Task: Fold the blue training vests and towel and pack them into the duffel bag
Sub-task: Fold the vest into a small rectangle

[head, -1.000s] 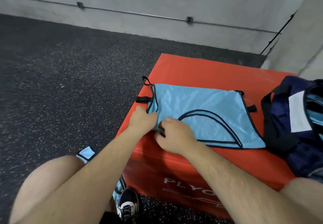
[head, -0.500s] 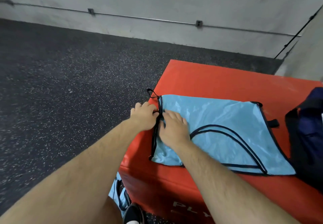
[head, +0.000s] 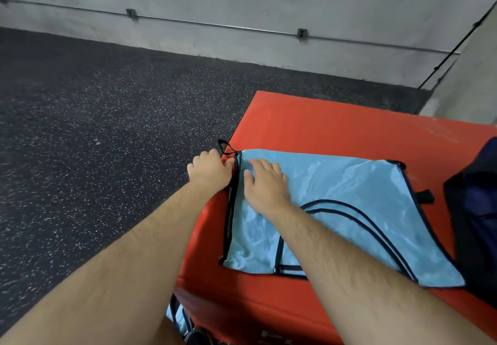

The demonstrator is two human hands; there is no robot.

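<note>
No longer pinching the near corner, my right hand [head: 265,180] presses spread on the blue vest [head: 341,194], my left hand [head: 211,170] relaxed against its trim on the worktop [head: 322,118]: smoothed, I judge, ready for folding.

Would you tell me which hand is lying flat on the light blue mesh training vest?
The right hand; the left hand rests beside the light blue mesh vest, on the red padded box.
</note>
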